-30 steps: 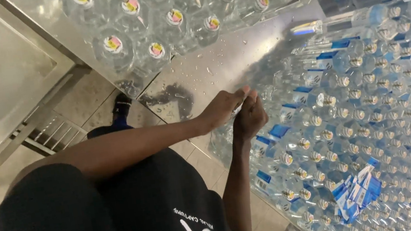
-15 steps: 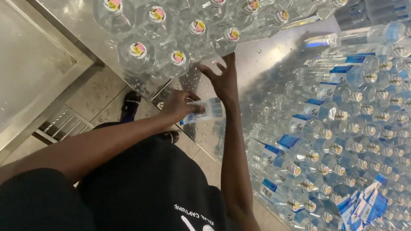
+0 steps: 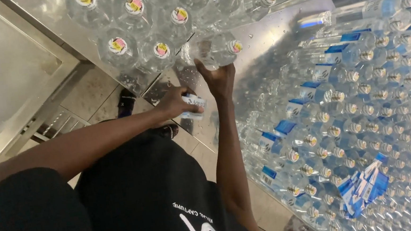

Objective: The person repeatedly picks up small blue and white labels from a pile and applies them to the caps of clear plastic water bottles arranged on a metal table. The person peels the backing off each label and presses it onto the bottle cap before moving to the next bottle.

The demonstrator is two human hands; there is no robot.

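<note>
Near the middle of the frame, the left hand [image 3: 176,102] is closed around a white and blue label [image 3: 192,105], just above the wet steel table's [image 3: 259,43] edge. Just right of it, the right hand [image 3: 218,79] reaches up and grips a clear bottle [image 3: 215,51] lying on its side. Farther, at the top, stand unlabelled bottles with coloured caps [image 3: 149,21]; blue-labelled bottles [image 3: 355,110] fill the right side.

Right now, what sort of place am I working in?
Probably a bottling or bottle-labelling workshop. A wet stainless steel table holds rows of clear plastic bottles with blue labels, unlabelled ones beside them, and a pile of loose blue labels.
</note>
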